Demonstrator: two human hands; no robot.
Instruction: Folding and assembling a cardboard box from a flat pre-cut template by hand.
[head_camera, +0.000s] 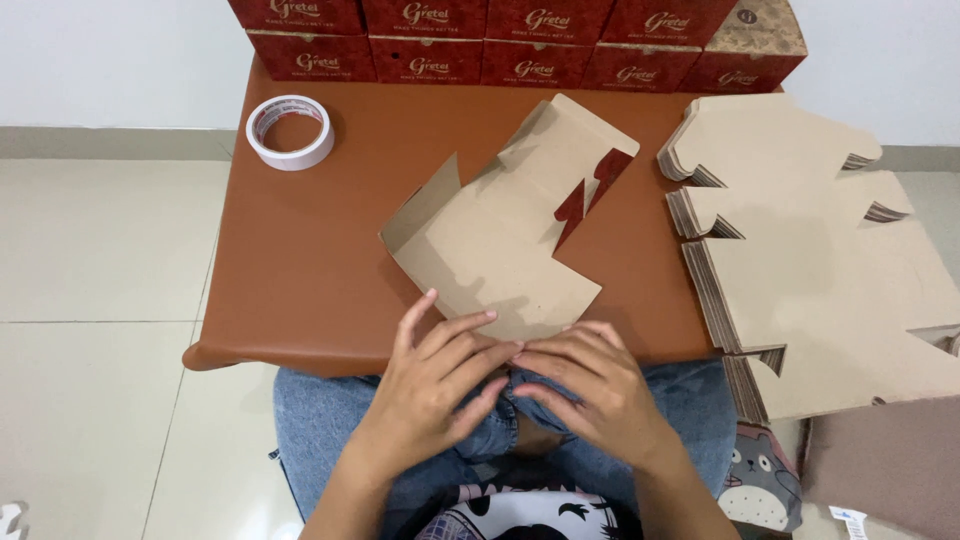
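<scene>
Hands (520, 385) at table edge (300, 352), box blank (495, 245) beyond

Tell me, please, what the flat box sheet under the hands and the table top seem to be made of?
The box sheet looks like matt brown cardboard with one red printed flap. The table top appears covered in smooth brown vinyl or leatherette, rounded over the edge; which is unclear.
</scene>
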